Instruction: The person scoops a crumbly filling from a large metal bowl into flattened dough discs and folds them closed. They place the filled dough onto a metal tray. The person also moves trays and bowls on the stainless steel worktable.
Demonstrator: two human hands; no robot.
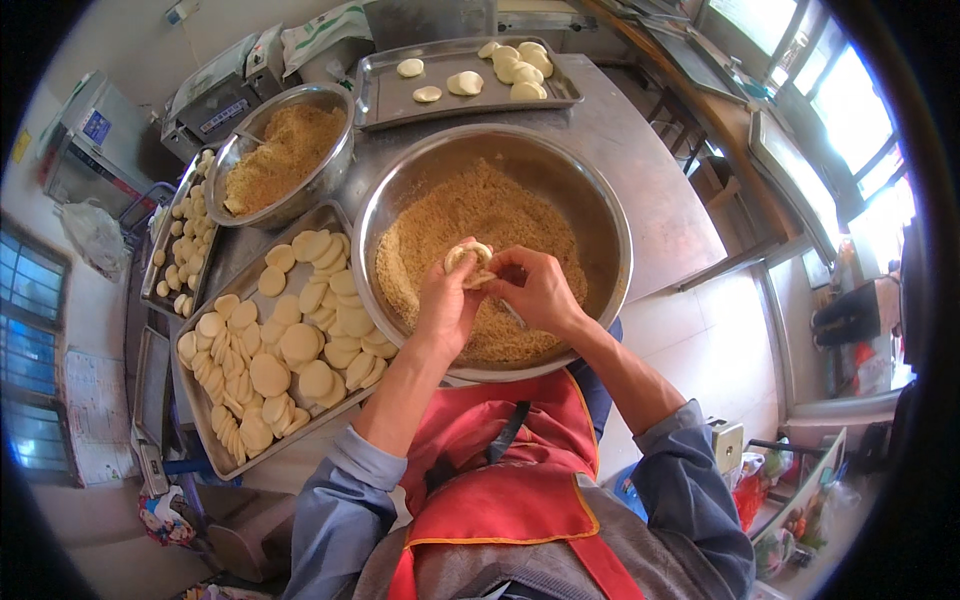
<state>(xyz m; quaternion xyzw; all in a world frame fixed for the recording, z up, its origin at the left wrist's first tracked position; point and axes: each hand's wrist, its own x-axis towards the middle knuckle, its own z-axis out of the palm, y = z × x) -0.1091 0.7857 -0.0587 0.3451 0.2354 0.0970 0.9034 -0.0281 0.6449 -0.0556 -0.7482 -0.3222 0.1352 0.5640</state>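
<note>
Over a large steel bowl (616, 225) of brown crumbly filling (480, 202), my left hand (450, 300) cups a piece of pale dough (459, 256) shaped like a small pouch. The fingers of my right hand (536, 289) pinch the dough's right edge. Part of a thin metal utensil (514, 313) shows under my right hand; how it is held is partly hidden. Left of the bowl, a metal tray (247, 466) bears many flat dough rounds (270, 374), some overlapping.
A second steel bowl (346, 142) with filling stands at the back left, beside a tray of small dough balls (191, 247). Behind the large bowl, a baking tray (450, 112) holds several rounded dough pieces (517, 71). The steel table's edge (705, 225) curves to the right.
</note>
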